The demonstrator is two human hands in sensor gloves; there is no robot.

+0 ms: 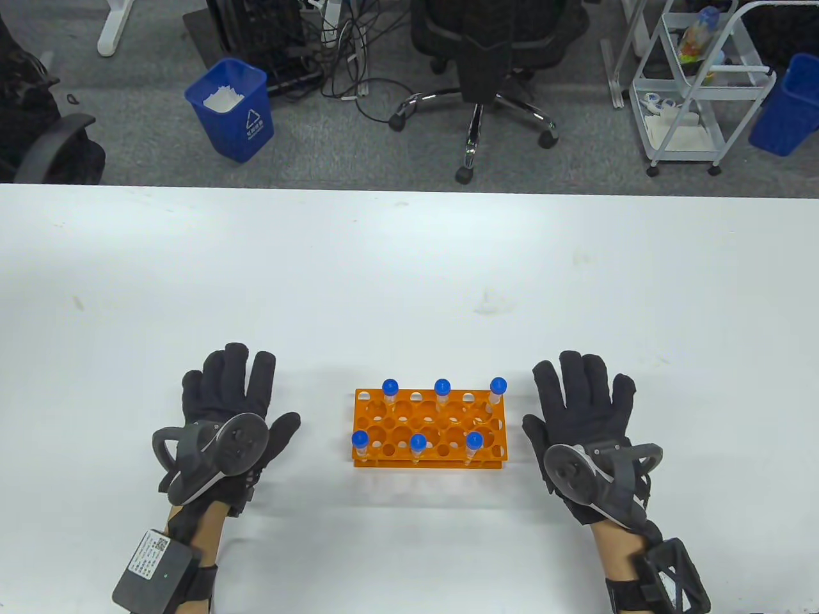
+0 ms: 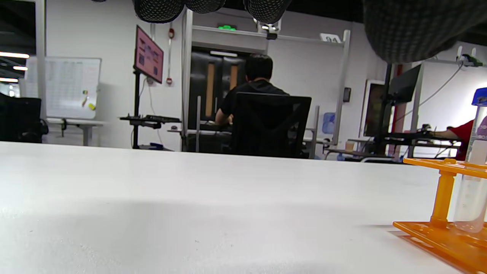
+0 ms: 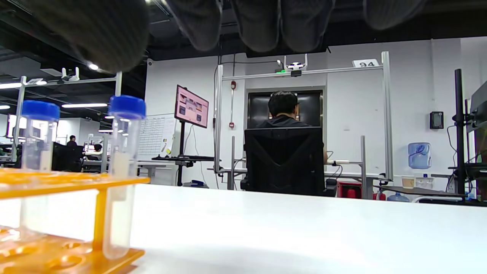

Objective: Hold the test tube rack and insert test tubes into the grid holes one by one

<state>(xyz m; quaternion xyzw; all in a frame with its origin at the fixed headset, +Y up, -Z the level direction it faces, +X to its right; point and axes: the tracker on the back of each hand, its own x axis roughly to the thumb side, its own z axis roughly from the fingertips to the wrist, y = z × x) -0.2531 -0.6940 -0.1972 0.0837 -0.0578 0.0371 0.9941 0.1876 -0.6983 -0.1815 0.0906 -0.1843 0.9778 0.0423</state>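
An orange test tube rack [image 1: 427,427] stands on the white table [image 1: 409,268] between my hands. Several blue-capped test tubes stand upright in it, such as one at the back left [image 1: 390,391] and one at the front right [image 1: 474,444]. My left hand [image 1: 233,403] rests flat on the table left of the rack, fingers spread, holding nothing. My right hand [image 1: 585,403] rests flat right of the rack, also holding nothing. The rack's edge shows in the left wrist view [image 2: 445,198] and in the right wrist view [image 3: 68,182], with a tube [image 3: 123,167] at its corner.
Beyond the table's far edge are a blue bin [image 1: 231,109], a black office chair [image 1: 492,70], a white cart [image 1: 694,83] and another blue bin [image 1: 788,105]. The wrist views show a person seated at a desk [image 3: 283,114] far behind.
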